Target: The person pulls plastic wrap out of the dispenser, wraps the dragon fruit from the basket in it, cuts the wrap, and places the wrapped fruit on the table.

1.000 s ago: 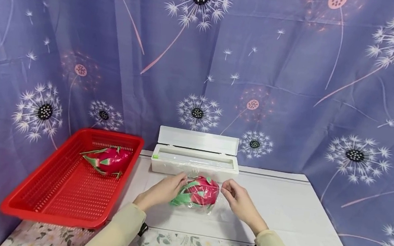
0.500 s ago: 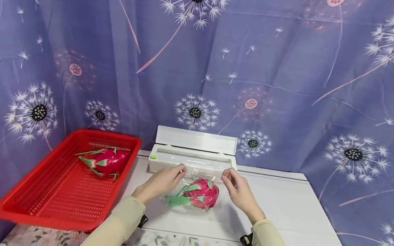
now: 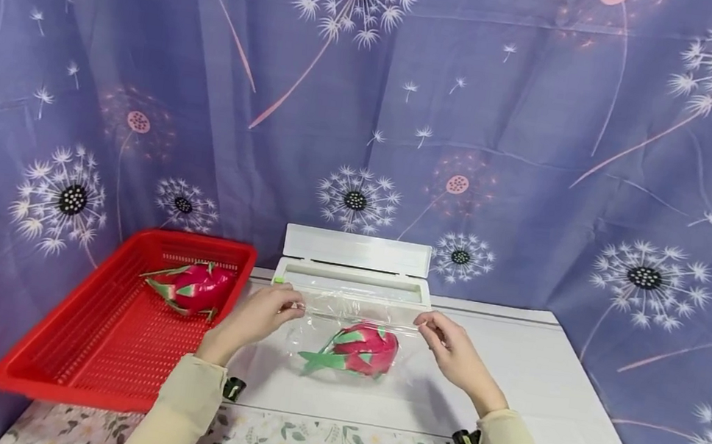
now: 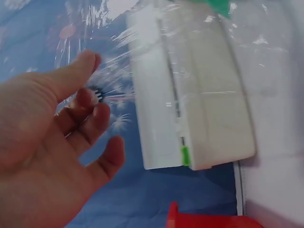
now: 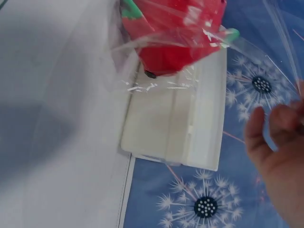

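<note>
White table (image 3: pixel 543 378) under a purple dandelion curtain (image 3: pixel 541 126); both hands pinch the cling film (image 3: pixel 358 311).

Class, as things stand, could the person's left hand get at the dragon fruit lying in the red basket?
Probably yes: the left hand is beside the red basket, whose top is open, and the dragon fruit lies uncovered; but its fingers pinch the plastic film.
</note>
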Tool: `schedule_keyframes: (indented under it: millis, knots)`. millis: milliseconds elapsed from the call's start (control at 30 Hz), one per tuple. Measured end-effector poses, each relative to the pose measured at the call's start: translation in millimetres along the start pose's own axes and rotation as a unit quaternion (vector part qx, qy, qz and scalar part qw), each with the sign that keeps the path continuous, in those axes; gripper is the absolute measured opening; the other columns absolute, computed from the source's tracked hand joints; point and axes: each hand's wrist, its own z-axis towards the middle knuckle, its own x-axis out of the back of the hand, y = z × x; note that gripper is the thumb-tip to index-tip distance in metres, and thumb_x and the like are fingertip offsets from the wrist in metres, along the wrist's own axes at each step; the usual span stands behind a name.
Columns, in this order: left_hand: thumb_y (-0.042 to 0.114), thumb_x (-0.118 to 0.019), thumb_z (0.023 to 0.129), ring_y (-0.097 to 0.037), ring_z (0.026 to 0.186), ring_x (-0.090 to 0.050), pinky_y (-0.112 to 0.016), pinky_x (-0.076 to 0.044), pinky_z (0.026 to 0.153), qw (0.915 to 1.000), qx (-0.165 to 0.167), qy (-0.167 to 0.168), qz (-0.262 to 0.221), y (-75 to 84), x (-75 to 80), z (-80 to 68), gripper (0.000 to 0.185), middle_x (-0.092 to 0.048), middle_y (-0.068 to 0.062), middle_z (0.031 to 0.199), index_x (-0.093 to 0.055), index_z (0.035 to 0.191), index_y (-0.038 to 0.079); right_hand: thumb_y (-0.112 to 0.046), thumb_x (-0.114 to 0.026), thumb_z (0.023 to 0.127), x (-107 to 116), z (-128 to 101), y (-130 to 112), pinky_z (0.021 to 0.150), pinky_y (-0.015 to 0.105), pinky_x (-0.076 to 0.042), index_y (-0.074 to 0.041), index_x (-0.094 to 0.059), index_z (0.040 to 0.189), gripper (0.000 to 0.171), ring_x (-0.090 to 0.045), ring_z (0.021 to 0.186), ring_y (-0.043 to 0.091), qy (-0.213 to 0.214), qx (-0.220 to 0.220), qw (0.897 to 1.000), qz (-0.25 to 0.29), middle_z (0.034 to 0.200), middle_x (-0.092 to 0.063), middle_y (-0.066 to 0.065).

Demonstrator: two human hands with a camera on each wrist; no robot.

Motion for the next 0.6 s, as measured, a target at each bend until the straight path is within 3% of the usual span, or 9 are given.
schedule_keyframes:
  millis: [100, 167, 300, 433, 533, 600]
  knots:
    - [0.016, -0.07, 0.091, -0.01, 0.074, -0.054, -0.031, -0.047, 0.069, 0.9987, 0.024, 0.013, -0.044, 0.6, 7.6, -0.3, 0.006, -0.059, 0.008, 0.08, -0.074, 0.091, 0.012, 0.005, -0.049, 0.099, 9.7, -1.8, -1.4, 0.052, 0.026, -0.042, -0.007, -0.061, 0.118, 0.026, -0.046, 0.06, 0.015, -0.028, -0.023, 0.999, 0.026, 0.076, -0.05, 0.006]
    - [0.014, -0.069, 0.092, -0.01, 0.076, -0.056, -0.033, -0.048, 0.07, 0.9974, 0.04, 0.023, -0.055, 0.9, 10.3, 0.3, 0.007, -0.063, 0.006, 0.083, -0.075, 0.091, 0.01, 0.005, -0.049, 0.099, 13.3, 0.4, -0.2, 0.052, 0.027, -0.042, -0.007, -0.061, 0.118, 0.026, -0.046, 0.06, 0.017, -0.023, -0.039, 0.999, 0.023, 0.077, -0.05, 0.01]
    - [0.017, -0.069, 0.092, -0.012, 0.069, -0.056, -0.034, -0.047, 0.063, 0.993, 0.102, 0.059, -0.012, 1.1, 7.0, 6.3, 0.008, -0.066, 0.004, 0.08, -0.076, 0.091, 0.014, 0.003, -0.056, 0.097, 9.7, 12.3, 5.8, 0.05, 0.026, -0.042, -0.008, -0.065, 0.114, 0.022, -0.048, 0.058, 0.012, 0.018, -0.064, 0.998, -0.022, 0.076, -0.055, 0.012]
    - [0.018, -0.068, 0.09, -0.012, 0.056, -0.053, -0.033, -0.042, 0.053, 0.9786, 0.179, 0.1, 0.012, -1.1, -8.5, 17.8, 0.008, -0.065, 0.005, 0.069, -0.076, 0.089, 0.016, 0.003, -0.06, 0.093, -2.0, 27.5, 16.8, 0.053, 0.028, -0.044, -0.005, -0.066, 0.107, 0.018, -0.05, 0.06, 0.011, 0.049, -0.079, 0.993, -0.071, 0.078, -0.058, 0.006]
    - [0.014, -0.065, 0.09, -0.01, 0.051, -0.056, -0.029, -0.044, 0.049, 0.9638, 0.234, 0.101, -0.077, -5.2, -27.0, 23.9, 0.01, -0.064, 0.004, 0.063, -0.074, 0.092, 0.01, 0.003, -0.062, 0.091, -12.3, 35.2, 28.7, 0.06, 0.03, -0.044, -0.005, -0.066, 0.103, 0.015, -0.051, 0.064, 0.012, 0.046, -0.101, 0.989, -0.099, 0.079, -0.058, 0.001]
    - [0.011, -0.062, 0.092, -0.011, 0.05, -0.06, -0.027, -0.048, 0.048, 0.9427, 0.269, 0.097, -0.171, -8.2, -40.5, 26.0, 0.012, -0.065, 0.0, 0.062, -0.071, 0.096, 0.004, 0.001, -0.062, 0.091, -19.5, 38.0, 36.6, 0.061, 0.031, -0.044, -0.005, -0.066, 0.1, 0.012, -0.05, 0.064, 0.012, 0.033, -0.122, 0.986, -0.111, 0.078, -0.057, -0.001]
